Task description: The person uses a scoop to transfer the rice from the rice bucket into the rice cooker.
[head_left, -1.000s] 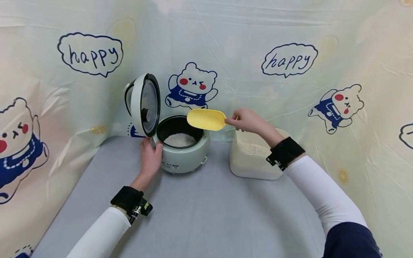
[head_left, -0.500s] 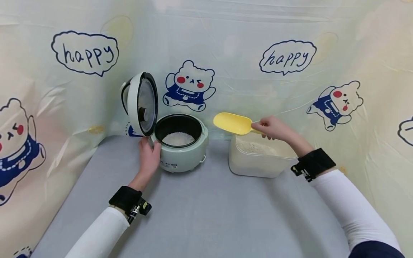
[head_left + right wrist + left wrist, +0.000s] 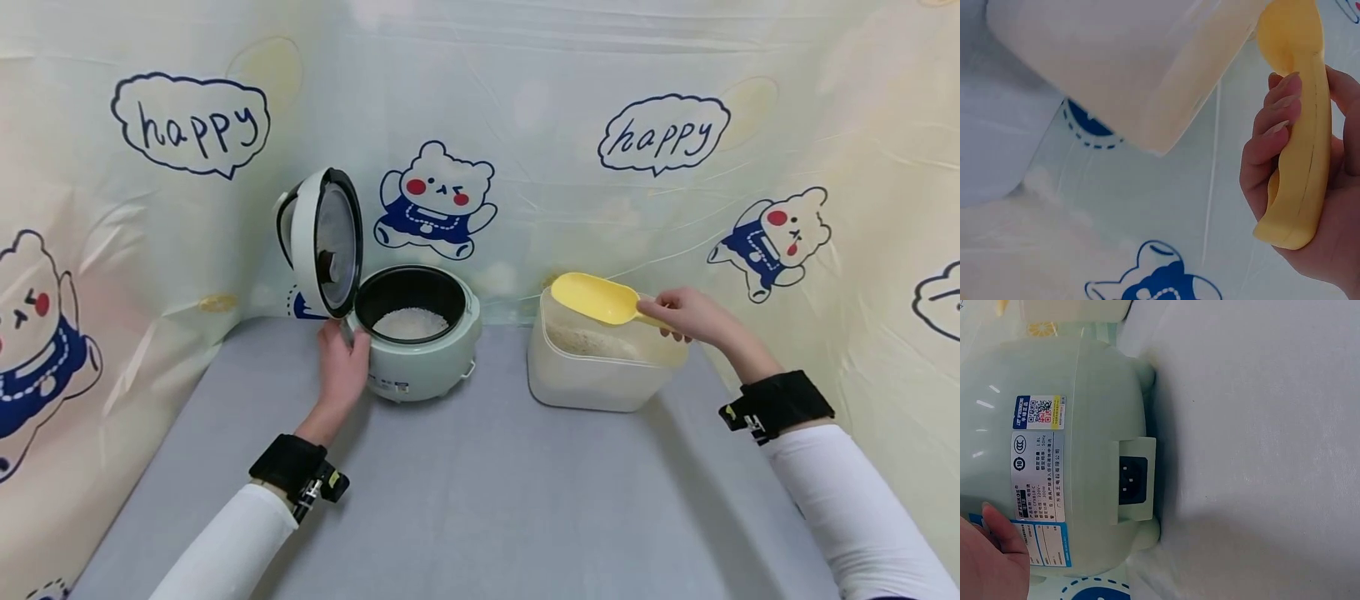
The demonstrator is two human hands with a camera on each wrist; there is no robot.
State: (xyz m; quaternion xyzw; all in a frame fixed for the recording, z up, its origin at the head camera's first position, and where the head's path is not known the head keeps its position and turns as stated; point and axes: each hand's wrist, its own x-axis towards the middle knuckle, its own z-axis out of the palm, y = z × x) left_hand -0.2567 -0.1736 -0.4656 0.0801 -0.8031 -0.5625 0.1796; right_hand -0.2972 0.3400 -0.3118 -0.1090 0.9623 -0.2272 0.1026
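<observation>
In the head view a pale green rice cooker (image 3: 423,367) stands with its lid (image 3: 307,242) raised; white rice (image 3: 411,323) lies in its dark inner pot. My left hand (image 3: 343,367) holds the cooker's side below the lid hinge; the left wrist view shows the thumb (image 3: 1005,530) against it, by the labels, with the other fingers mostly hidden. My right hand (image 3: 697,315) grips a yellow scoop (image 3: 596,298) by its handle, fingers wrapped round it in the right wrist view. The scoop is over a whitish open bin (image 3: 588,385) holding pale grains (image 3: 588,340).
A grey cloth (image 3: 480,492) covers the table. Behind it hangs a printed curtain (image 3: 540,167) with bears and "happy" bubbles. A power socket (image 3: 1133,480) sits low on the cooker's body. The bin stands right of the cooker, with a gap between them.
My right hand has carried the scoop from above the rice cooker rightward and down to over the bin. The left hand has stayed on the cooker; the view has shifted slightly.
</observation>
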